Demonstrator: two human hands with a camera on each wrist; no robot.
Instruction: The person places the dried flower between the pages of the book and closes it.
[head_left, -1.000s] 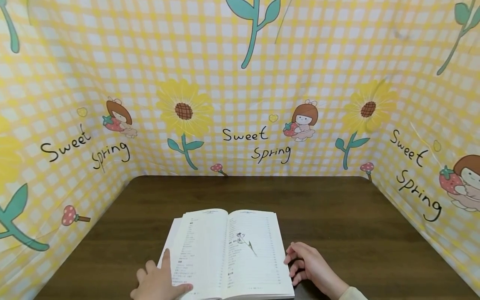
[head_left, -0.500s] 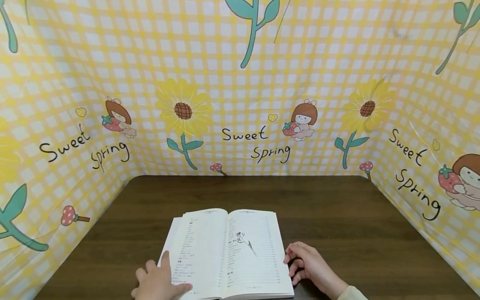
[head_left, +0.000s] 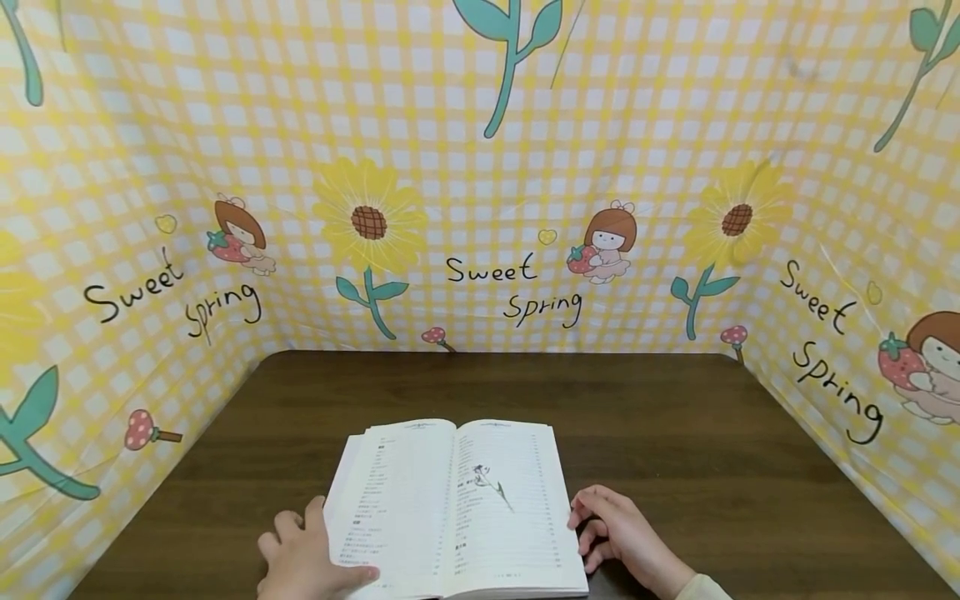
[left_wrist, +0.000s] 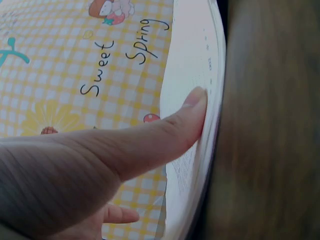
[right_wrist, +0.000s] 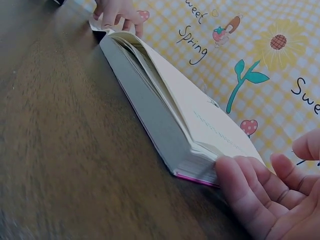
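Note:
An open book lies on the table in the head view, with printed lines on both pages and a small long-stemmed flower on the right page. My left hand is at its lower left; the thumb rests on the left page near the bottom edge, while the other fingers lie along the outer left edge. My right hand is beside the right edge with fingers loosely bent. In the right wrist view, its fingertips touch the lower corner of the thick page block, whose cover has a pink edge.
The dark brown wooden table extends behind and to both sides of the book. A yellow checked cloth with flowers and lettering stands around its back and sides.
The fingers of my left hand have shifted slightly left, and the index finger has come off the left page's edge. My right hand and the book stay nearly still.

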